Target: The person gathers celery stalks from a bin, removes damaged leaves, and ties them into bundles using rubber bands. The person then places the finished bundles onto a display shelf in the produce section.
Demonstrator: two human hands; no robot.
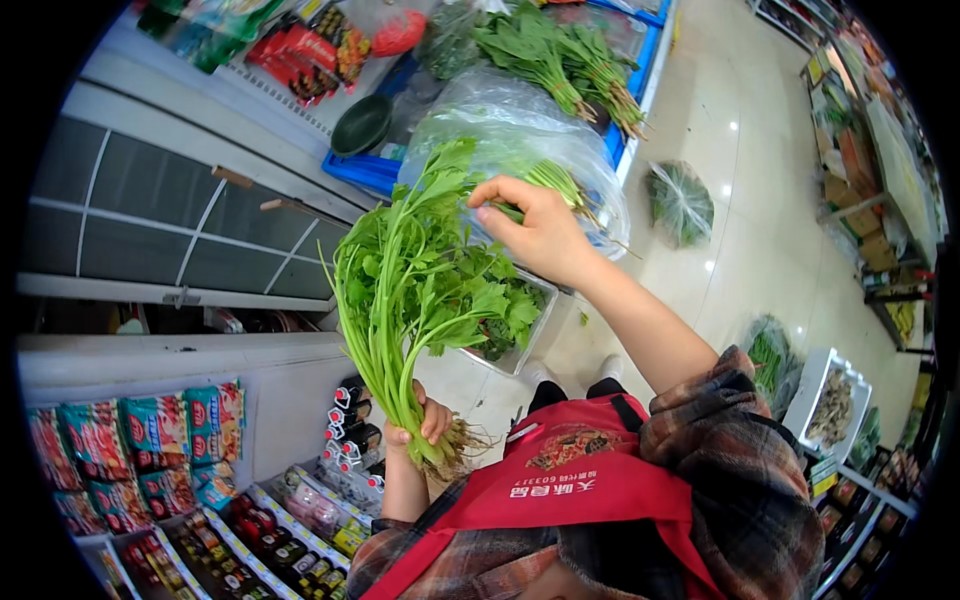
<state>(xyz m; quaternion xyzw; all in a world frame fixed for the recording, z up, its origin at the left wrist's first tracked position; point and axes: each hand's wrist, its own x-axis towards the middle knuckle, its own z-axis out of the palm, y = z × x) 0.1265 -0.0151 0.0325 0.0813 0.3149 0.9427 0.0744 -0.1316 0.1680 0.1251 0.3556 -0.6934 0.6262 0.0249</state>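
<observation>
My left hand (421, 426) grips a bunch of leafy celery (390, 315) low on its stalks, just above the brown roots (454, 454). The leaves fan out away from me. My right hand (538, 229) is bent at the leafy tops, thumb and forefinger close together. Whether it pinches a leaf or stem cannot be told. Behind that hand lies a clear plastic bag (480, 112) with a bundle of green stems (555, 180) showing. Under the celery leaves stands a clear-walled bin (534, 341) containing dark leafy greens (499, 341).
Blue crates (367, 171) hold tied spinach-like bunches (544, 64) and a dark green bowl (361, 125). A bagged bundle of greens (681, 202) lies on the tiled floor (720, 285). Bottles (352, 427) and snack packets (154, 431) line the left; a white foam box (829, 405) stands right.
</observation>
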